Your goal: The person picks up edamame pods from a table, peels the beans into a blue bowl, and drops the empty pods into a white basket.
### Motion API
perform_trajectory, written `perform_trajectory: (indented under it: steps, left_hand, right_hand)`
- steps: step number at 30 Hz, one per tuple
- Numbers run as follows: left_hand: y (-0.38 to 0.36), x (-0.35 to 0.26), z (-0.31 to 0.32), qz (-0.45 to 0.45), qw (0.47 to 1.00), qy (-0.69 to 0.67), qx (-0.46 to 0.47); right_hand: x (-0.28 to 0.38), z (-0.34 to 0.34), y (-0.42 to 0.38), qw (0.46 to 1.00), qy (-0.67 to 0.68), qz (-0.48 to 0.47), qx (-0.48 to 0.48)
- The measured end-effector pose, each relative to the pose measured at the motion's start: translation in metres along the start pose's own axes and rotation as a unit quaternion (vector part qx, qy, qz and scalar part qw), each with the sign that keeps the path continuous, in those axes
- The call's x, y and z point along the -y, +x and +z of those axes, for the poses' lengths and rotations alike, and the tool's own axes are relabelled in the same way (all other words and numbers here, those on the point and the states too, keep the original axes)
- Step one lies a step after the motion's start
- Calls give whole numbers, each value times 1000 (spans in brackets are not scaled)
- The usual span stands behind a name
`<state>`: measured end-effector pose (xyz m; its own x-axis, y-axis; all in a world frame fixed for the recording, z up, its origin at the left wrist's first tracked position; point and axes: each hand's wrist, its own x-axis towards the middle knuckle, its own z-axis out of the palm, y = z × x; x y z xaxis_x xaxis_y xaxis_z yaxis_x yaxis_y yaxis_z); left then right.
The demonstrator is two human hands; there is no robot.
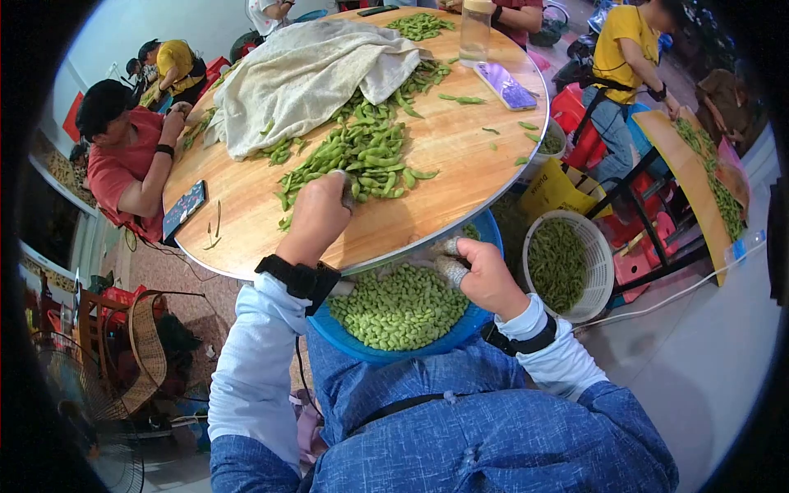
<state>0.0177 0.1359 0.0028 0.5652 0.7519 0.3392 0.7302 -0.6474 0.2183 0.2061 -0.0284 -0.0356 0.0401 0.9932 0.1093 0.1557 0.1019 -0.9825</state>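
Note:
On the round wooden table, a pile of green bean pods (370,148) spreads out from under a pale cloth (304,82). My left hand (319,215) is at the near edge of this pile, its fingertips against the pods; what it grips, if anything, is hidden. Below the table edge, a blue basin (490,234) on my lap holds many shelled green beans (399,306). My right hand (486,275) is over the basin's right side, with light coverings on the fingertips and the fingers bent together. Whatever lies between them is too small to make out.
A clear bottle (474,33) and a purple-screened phone (505,85) stand and lie at the table's right. A dark patterned phone (184,210) is at the left edge. A white basket (604,271) of pods is right of the basin. Several people sit or stand around.

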Motion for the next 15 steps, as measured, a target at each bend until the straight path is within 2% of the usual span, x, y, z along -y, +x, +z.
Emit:
perform_trajectory:
  steps: [1, 4, 5, 6, 8, 10, 11, 12, 15]
  left_hand:
    - [-3, 3, -1, -16, 1000, -7, -16]
    - [-12, 11, -4, -153, 965, -208, -51]
    - [-15, 29, 10, -151, 948, -270, -71]
    - [-18, 25, 4, -189, 905, -375, -75]
    - [-31, 12, -9, -257, 779, -568, -75]
    - [-45, 4, -12, -289, 694, -656, -74]
    - [-52, -8, -13, -310, 644, -692, -99]
    - [-58, -21, -13, -331, 591, -725, -123]
    - [-77, -55, -11, -341, 531, -759, -159]
  right_hand:
    - [9, 5, 0, 1000, 12, 5, 11]
    - [10, 13, 2, 999, 15, 5, 43]
    - [11, 19, 3, 999, 29, -9, 44]
    - [11, 24, 4, 998, 44, -24, 44]
    - [7, 32, 7, 996, 57, -19, 60]
    - [0, 41, 11, 994, 90, -4, 68]
    - [7, 41, 10, 988, 111, 47, 95]
    - [13, 45, 11, 984, 155, 35, 84]
    - [25, 56, 10, 962, 266, 22, 51]
